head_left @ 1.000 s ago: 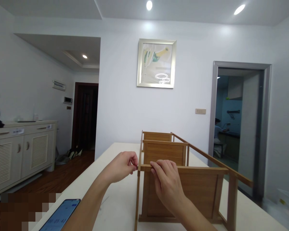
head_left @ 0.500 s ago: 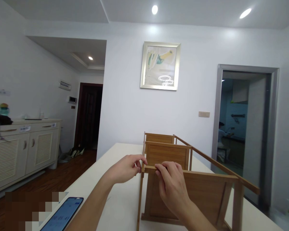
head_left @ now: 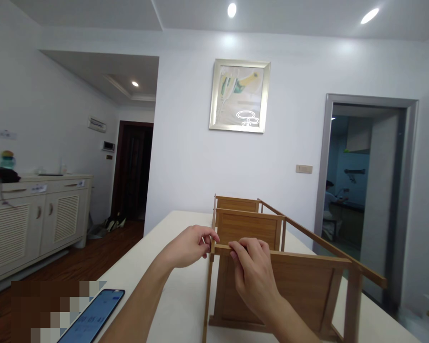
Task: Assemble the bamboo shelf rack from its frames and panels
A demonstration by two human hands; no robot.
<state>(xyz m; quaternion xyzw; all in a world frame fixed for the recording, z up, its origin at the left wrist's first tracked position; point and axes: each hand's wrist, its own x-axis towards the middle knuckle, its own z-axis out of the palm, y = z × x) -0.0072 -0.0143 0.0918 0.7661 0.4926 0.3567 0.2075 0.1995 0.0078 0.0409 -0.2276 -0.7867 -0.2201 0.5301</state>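
A brown wooden shelf rack (head_left: 300,286) lies on its side on the white table, its three panels standing upright one behind another between long thin rails. My left hand (head_left: 195,245) is closed at the near panel's upper left corner, thumb and forefinger around the left rail where it meets the panel. Whether a small part sits between these fingers is hidden. My right hand (head_left: 253,269) grips the top edge of the same near panel, a little right of that corner, with its fingertips along the edge.
The white table (head_left: 175,295) runs under the rack. A phone (head_left: 93,317) with a lit screen lies near its left edge. Further left stands a white cabinet (head_left: 39,214) with things on top. Through a doorway at right, another person (head_left: 331,209) is partly visible.
Both hands stay at nearly the same places on the rack. The whole view has shifted slightly; no part of the rack visibly moves.
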